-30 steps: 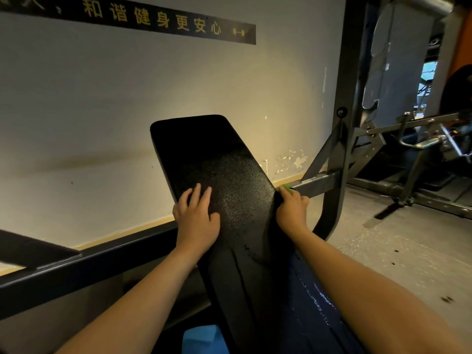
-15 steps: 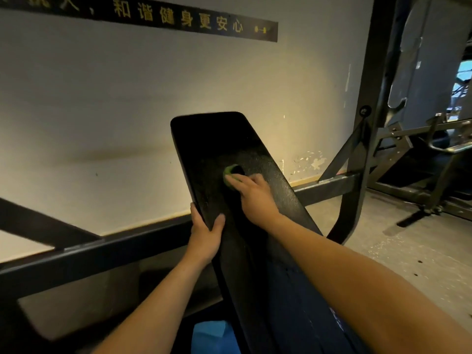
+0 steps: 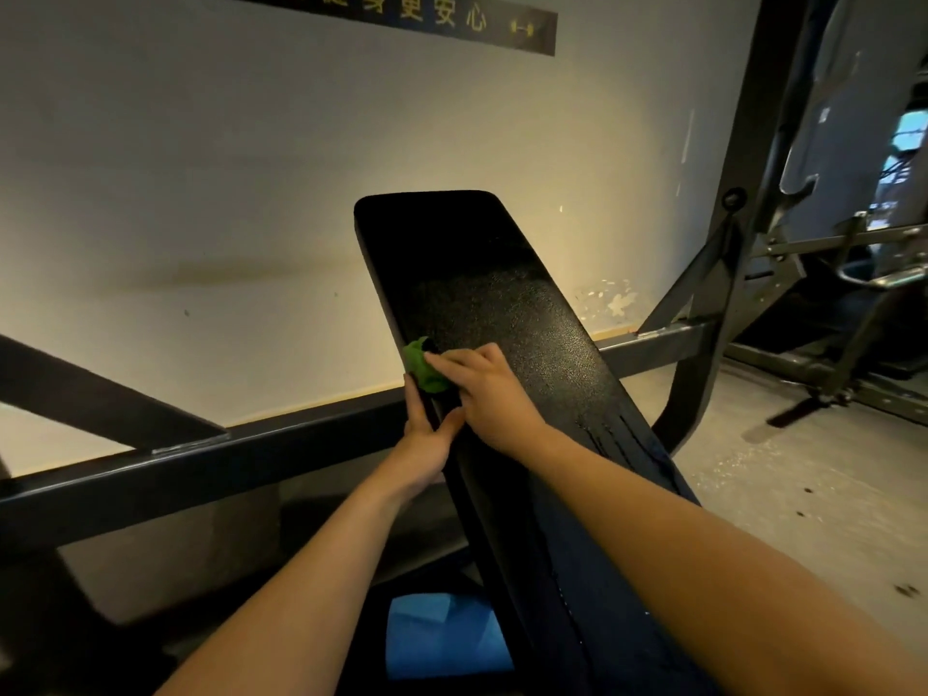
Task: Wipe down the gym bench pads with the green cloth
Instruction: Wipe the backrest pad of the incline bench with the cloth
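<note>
Before a pale wall [image 3: 201, 193], the inclined black bench pad [image 3: 502, 313] runs lengthwise away from us. Our right hand [image 3: 489, 394] presses the bunched green cloth [image 3: 421, 365] under flat fingers at the pad's left edge; our left hand [image 3: 427, 434] grips that edge just below, nearest the cloth.

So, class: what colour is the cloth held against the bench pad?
Bright green cloth, seen best in the head view.

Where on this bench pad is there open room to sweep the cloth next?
The upper bench pad, from the cloth to the top edge, is bare, as is its right side. The left edge is crowded: the left hand grips it, beside the right hand.
</note>
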